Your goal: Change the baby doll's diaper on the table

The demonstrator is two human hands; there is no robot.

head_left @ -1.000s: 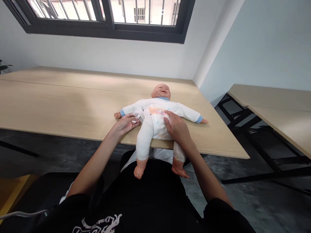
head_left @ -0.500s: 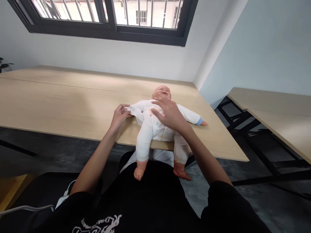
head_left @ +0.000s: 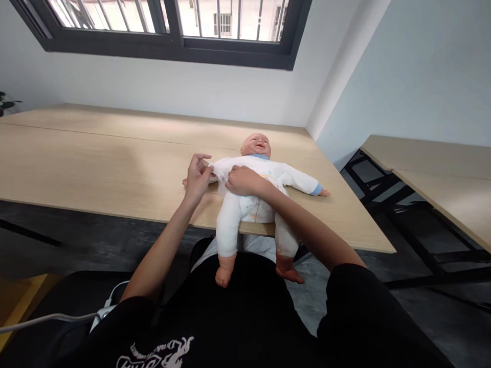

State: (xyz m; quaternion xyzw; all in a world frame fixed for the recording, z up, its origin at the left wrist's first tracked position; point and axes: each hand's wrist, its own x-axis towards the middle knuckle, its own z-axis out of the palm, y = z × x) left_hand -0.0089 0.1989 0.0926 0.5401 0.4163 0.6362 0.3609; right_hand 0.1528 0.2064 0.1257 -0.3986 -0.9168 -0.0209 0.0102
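Observation:
A baby doll (head_left: 256, 145) lies on its back at the table's front edge, its bare feet hanging over. It wears white baby clothes (head_left: 228, 220) with blue trim at the collar and cuff and coloured prints on the front. My left hand (head_left: 200, 176) pinches thin white cloth beside the doll's arm on the left; the doll's small hand pokes out beyond my wrist. Across the doll's belly reaches my right hand (head_left: 243, 181), its fingers curled closed on the same garment's side. My fingers partly hide the gathered cloth between the hands.
The doll lies on a light wooden table (head_left: 95, 158) against the wall, below a dark-framed window (head_left: 172, 46). Another wooden table (head_left: 433, 174) with black legs stands at the right. At lower left are a black chair (head_left: 65, 291) and a white device with a cable (head_left: 102, 317).
My right hand has come down from the doll's chest to the garment's side and closed there. My left hand has shifted slightly right, uncovering the doll's hand. The blue collar now shows.

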